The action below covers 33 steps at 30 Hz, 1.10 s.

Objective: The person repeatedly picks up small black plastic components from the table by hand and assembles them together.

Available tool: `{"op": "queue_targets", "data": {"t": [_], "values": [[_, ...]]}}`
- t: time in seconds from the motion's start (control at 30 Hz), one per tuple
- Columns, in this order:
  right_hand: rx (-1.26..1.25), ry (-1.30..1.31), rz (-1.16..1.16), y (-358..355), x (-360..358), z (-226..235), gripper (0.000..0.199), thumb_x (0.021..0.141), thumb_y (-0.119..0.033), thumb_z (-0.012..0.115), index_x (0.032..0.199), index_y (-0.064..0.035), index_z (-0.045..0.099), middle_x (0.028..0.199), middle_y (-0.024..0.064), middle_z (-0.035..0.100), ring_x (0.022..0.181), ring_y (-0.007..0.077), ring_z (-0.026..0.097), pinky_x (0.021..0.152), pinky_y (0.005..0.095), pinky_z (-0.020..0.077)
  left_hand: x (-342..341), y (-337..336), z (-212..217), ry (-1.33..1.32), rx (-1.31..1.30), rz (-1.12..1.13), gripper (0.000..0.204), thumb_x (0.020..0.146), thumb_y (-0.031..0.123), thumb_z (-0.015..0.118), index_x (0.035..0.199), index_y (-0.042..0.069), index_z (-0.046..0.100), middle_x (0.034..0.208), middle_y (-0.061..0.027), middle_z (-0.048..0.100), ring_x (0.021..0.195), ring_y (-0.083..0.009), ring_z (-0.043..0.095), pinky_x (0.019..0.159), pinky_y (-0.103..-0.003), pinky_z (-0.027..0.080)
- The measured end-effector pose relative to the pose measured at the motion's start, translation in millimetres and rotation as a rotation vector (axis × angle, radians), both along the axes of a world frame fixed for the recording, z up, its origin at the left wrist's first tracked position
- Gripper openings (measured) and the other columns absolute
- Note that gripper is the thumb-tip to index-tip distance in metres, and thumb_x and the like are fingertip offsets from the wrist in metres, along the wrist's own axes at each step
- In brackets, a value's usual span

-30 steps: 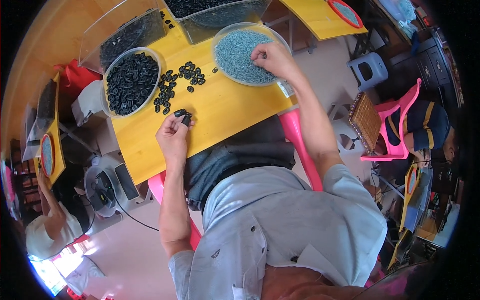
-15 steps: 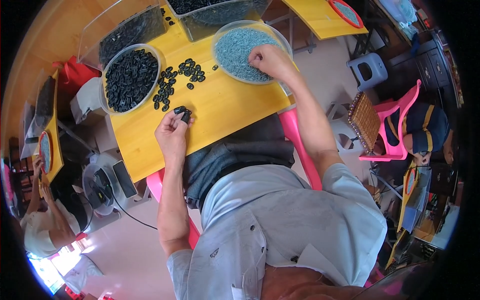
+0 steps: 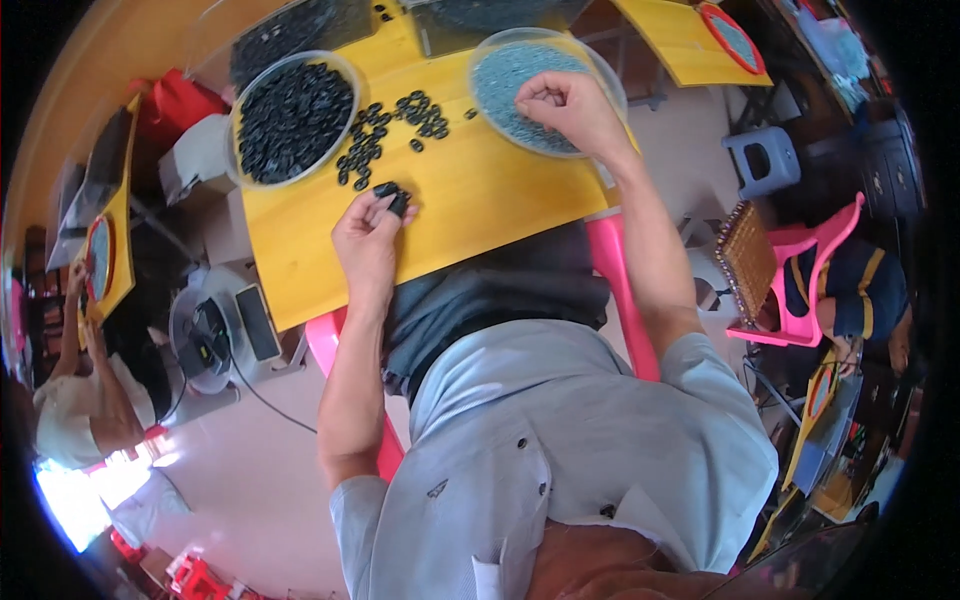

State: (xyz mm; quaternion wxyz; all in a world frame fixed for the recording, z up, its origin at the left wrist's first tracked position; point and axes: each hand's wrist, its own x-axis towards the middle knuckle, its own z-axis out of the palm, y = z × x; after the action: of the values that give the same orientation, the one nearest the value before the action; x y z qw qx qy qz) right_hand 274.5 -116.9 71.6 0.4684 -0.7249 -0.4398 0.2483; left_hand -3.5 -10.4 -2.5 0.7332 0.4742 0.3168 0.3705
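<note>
My left hand [image 3: 366,240] is closed at the near part of the yellow table [image 3: 470,215], thumb and fingers pinched on a small black plastic piece [image 3: 396,203]. Black also shows at the fingertips, and I cannot tell whether it is one piece or two. My right hand [image 3: 575,108] is over a clear round tub [image 3: 612,85] of tiny bluish-green, pin-like pieces [image 3: 500,75]. Its thumb and forefinger are pinched together; whatever lies between them is too small to make out. Loose black oval pieces [image 3: 362,150] are scattered beyond my left hand.
A round tub heaped with black pieces [image 3: 295,120] stands at the table's left. Clear bins [image 3: 300,40] of dark parts line the far side. Pink chairs [image 3: 835,270], a blue-grey stool [image 3: 762,160] and other people at yellow tables surround me.
The whole view has shifted, so table and tubs sit further right and higher. My right hand stays pinched over the bluish-green pieces; my left keeps its hold on the black piece.
</note>
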Motion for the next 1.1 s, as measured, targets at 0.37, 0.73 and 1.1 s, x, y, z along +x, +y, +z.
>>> {"op": "queue_targets", "data": {"t": [0.37, 0.73, 1.1], "values": [[0.100, 0.145, 0.249, 27.5, -113.6, -39.5, 0.009, 0.086, -0.007, 0.068, 0.092, -0.0011, 0.068, 0.073, -0.0053, 0.059, 0.064, 0.0016, 0.049, 0.058, 0.0198, 0.0410, 3.0, -5.6, 5.9, 0.010, -0.028, 0.014, 0.018, 0.088, -0.009, 0.055, 0.104, -0.008, 0.062, 0.094, -0.0141, 0.069, 0.080, -0.0176, 0.068, 0.078, -0.027, 0.054], [0.023, 0.076, 0.202, 28.1, -116.9, -37.3, 0.011, 0.086, -0.008, 0.068, 0.091, 0.0009, 0.068, 0.069, -0.0052, 0.058, 0.062, 0.0012, 0.049, 0.057, 0.0186, 0.0413, 4.2, -6.3, 5.2, 0.032, 0.011, -0.014, 0.023, 0.087, -0.011, 0.051, 0.107, -0.009, 0.062, 0.092, -0.0148, 0.070, 0.078, -0.0179, 0.067, 0.077, -0.027, 0.053], [0.070, 0.130, 0.198, 29.7, -120.7, -47.2, 0.015, 0.085, -0.010, 0.067, 0.091, 0.0047, 0.067, 0.073, 0.0089, 0.069, 0.066, 0.0102, 0.066, 0.064, 0.0242, 0.0514, 5.3, -8.1, -2.5, 0.014, 0.051, 0.022, 0.017, 0.085, -0.011, 0.058, 0.101, -0.009, 0.063, 0.090, -0.0137, 0.071, 0.079, -0.0155, 0.070, 0.076, -0.024, 0.054]]}}
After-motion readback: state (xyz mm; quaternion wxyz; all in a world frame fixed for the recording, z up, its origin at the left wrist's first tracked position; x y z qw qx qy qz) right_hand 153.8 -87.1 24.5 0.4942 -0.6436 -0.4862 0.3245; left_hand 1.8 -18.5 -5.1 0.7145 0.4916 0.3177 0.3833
